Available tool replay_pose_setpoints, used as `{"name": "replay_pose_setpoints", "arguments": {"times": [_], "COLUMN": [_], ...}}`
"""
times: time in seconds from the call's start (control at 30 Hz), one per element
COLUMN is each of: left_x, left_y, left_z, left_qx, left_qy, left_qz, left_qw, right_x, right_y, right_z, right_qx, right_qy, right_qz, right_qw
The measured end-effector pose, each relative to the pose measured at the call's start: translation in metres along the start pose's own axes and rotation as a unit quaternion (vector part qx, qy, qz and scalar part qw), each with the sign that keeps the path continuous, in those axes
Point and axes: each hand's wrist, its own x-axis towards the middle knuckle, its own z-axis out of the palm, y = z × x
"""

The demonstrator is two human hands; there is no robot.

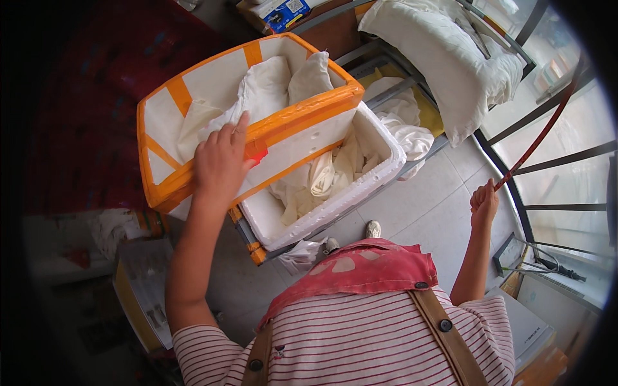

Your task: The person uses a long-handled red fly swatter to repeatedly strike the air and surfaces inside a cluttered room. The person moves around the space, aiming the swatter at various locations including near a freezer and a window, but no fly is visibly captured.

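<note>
My left hand (222, 157) grips the near rim of a white foam box edged with orange tape (299, 107), its thumb beside a small red patch. White cloths (265, 87) lie in this box, which rests tilted on a second white foam box (328, 212). Rolled and crumpled cream cloths (323, 178) lie in the lower box. Off to the right, my right hand (484, 205) is closed around the lower end of a long, thin red rod (536, 144).
A metal-framed rack (437, 144) supports the boxes. A white cushion-like cloth (434, 62) with a metal tool on it lies at upper right, beside a glazed metal frame (555, 164). A cabinet (145, 284) stands at lower left. A plastic bag (301, 255) is near my feet.
</note>
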Motion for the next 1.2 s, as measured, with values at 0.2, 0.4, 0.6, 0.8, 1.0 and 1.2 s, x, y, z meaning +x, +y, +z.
{"name": "replay_pose_setpoints", "arguments": {"times": [0.2,0.4,0.6,0.8,1.0,1.2], "left_x": [0.015,-0.003,-0.003,0.03,0.03,0.004], "left_y": [-0.042,-0.107,-0.097,-0.063,-0.063,-0.026], "left_z": [-0.009,-0.089,-0.11,-0.066,0.025,0.025], "left_qx": [-0.029,-0.279,-0.349,-0.236,-0.068,-0.043], "left_qy": [-0.136,0.003,0.137,0.116,0.084,0.13], "left_qz": [-0.083,-0.148,-0.185,-0.12,-0.08,-0.11], "left_qw": [0.987,0.949,0.908,0.957,0.991,0.984], "right_x": [-0.013,-0.014,-0.008,-0.008,-0.019,-0.029], "right_y": [-0.012,-0.032,-0.031,-0.023,-0.015,-0.01], "right_z": [-0.035,-0.046,-0.026,-0.012,-0.027,-0.048], "right_qx": [0.02,0.07,0.09,0.048,0.001,0.001], "right_qy": [0.047,0.072,0.045,0.034,0.055,0.105], "right_qz": [-0.035,-0.039,-0.023,-0.002,-0.002,0.007], "right_qw": [0.998,0.994,0.995,0.998,0.999,0.994]}}
